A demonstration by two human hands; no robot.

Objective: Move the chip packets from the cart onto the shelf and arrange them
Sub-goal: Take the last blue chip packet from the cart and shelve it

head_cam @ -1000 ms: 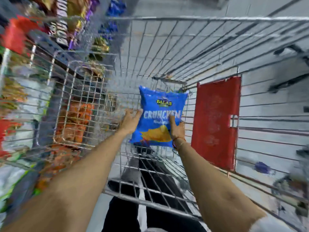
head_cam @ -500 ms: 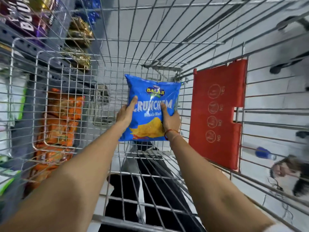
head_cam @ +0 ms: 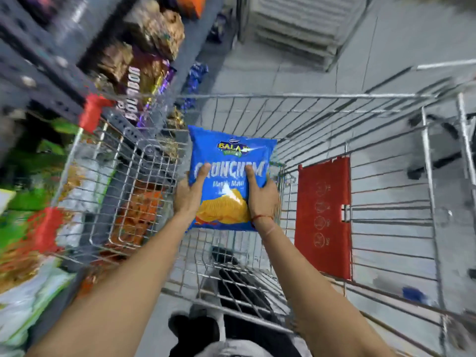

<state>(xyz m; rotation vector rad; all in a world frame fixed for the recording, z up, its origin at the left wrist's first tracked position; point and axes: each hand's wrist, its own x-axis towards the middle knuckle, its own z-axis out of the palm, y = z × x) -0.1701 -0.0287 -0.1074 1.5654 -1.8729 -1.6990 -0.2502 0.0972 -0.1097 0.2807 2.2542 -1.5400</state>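
Note:
A blue chip packet [head_cam: 230, 161] with a yellow chip picture is held upright inside the wire cart [head_cam: 309, 95]. My left hand [head_cam: 189, 193] grips its left edge and my right hand [head_cam: 261, 193] grips its right edge, thumbs on the front. The packet hangs above the cart's wire floor. The shelf [head_cam: 51, 81] with snack packs runs along the left, blurred.
A red plastic flap [head_cam: 323, 217] hangs on the cart's right inner wall. Orange packets [head_cam: 139, 215] show through the cart's left wire side. Purple and brown packs [head_cam: 144, 81] fill the upper shelf. Grey tiled floor [head_cam: 386, 47] lies ahead, with stacked white trays [head_cam: 296, 24] beyond.
The view has tilted up and swung toward the shelf. The blue packet stays in both hands and sits higher relative to the cart's rim.

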